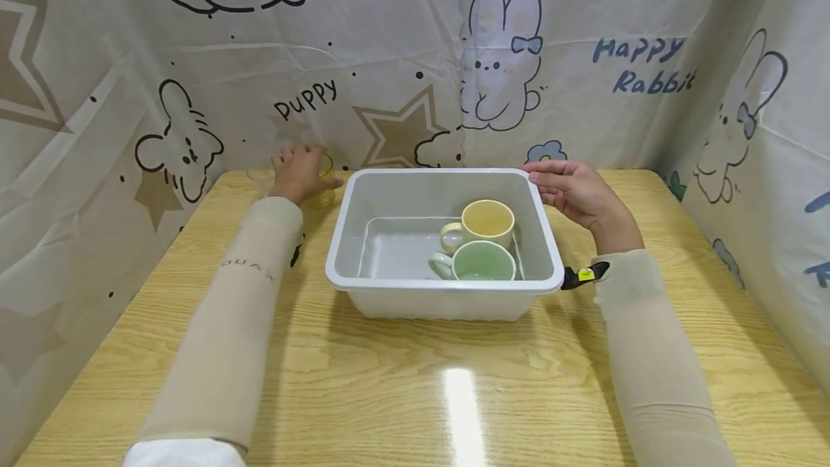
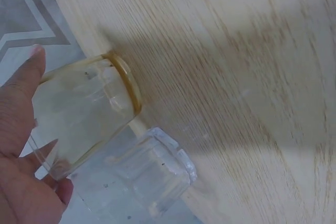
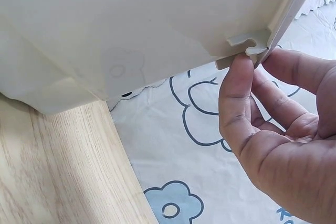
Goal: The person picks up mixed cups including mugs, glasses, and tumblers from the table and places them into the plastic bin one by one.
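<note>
At the back left of the table, my left hand (image 1: 300, 174) holds a yellow-tinted drinking glass (image 2: 86, 106), with thumb and fingers on opposite sides of it. Right beside it in the left wrist view is a clear glass (image 2: 144, 174), partly behind the tinted one. My right hand (image 1: 577, 194) pinches the far right rim corner of a white plastic tub (image 1: 444, 285) between thumb and finger. Inside the tub, on its right side, a yellow mug (image 1: 488, 220) stands behind a green mug (image 1: 483, 262), their handles facing left.
The tub stands mid-table on a light wooden tabletop (image 1: 402, 380). A printed cloth (image 1: 389, 42) with cartoon animals hangs along the back edge and both sides. A black strap with a yellow tag (image 1: 586, 274) is on the right wrist.
</note>
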Motion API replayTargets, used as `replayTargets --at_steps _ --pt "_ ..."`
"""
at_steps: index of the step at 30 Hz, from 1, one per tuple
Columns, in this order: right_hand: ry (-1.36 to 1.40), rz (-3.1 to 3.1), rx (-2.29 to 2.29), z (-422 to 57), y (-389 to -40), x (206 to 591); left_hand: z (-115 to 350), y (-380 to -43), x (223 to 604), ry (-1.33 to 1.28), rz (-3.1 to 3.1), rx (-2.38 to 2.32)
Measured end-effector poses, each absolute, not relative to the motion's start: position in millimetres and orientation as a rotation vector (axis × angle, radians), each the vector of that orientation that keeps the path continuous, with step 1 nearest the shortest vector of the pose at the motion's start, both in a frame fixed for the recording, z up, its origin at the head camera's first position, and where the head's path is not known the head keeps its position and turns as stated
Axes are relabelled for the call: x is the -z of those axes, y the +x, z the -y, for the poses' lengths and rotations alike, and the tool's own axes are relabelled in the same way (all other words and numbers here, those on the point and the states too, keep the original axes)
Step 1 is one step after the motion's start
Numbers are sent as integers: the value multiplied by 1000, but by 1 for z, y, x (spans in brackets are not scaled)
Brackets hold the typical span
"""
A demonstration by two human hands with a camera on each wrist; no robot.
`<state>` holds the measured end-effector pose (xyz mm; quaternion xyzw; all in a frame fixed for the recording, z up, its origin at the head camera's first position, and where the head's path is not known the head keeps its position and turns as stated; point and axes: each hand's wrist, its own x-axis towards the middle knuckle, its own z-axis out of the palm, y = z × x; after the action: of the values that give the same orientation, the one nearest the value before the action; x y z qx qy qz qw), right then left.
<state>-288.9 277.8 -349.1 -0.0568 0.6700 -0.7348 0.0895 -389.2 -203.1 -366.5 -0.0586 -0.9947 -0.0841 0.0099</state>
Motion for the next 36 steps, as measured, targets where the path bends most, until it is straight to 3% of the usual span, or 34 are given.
replayTargets --at_steps 36 --pt "-157 -1967 2193 -278 -290 350 205 -361 289 -302 2713 254"
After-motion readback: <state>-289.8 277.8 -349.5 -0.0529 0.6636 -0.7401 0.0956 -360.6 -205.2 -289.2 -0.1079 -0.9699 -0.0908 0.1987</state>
